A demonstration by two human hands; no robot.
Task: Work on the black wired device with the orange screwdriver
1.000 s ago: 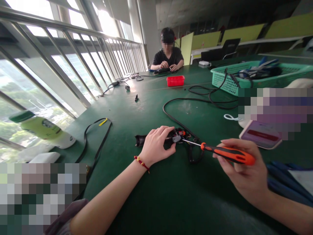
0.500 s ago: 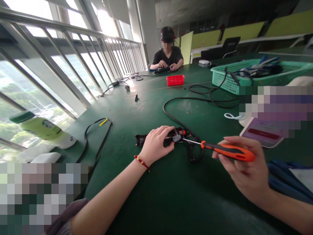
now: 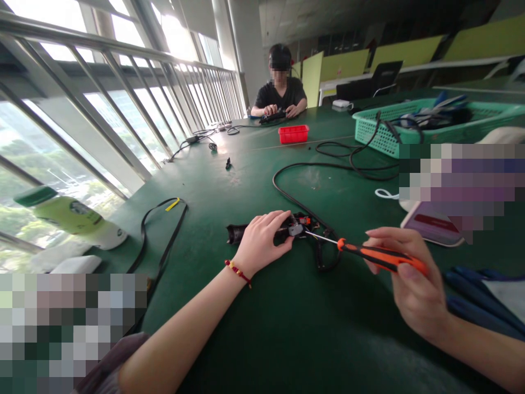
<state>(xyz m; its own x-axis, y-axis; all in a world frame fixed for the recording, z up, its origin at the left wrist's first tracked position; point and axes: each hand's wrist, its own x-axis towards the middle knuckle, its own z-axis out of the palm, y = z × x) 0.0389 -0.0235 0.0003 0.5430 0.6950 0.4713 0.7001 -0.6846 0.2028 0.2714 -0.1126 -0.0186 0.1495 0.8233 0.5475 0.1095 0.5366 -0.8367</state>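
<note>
A black corded power tool lies on the green table, its inner parts bared at the right end, with a grey block and red pieces showing. My left hand is wrapped over its middle, thumb and fingers at the grey block. In my right hand is an orange and black screwdriver, held by its handle. The thin shaft points left, and its tip meets the tool just beside the grey block; exactly what it touches is too small to tell.
A black cable loops behind the tool toward a green basket. Farther back are a red tray and a person handling a black tool. A phone lies right; a bottle and black strap are left.
My right hand's fingers have shifted on the screwdriver handle, with the thumb now farther back along it. The left hand and the power tool have hardly moved.
</note>
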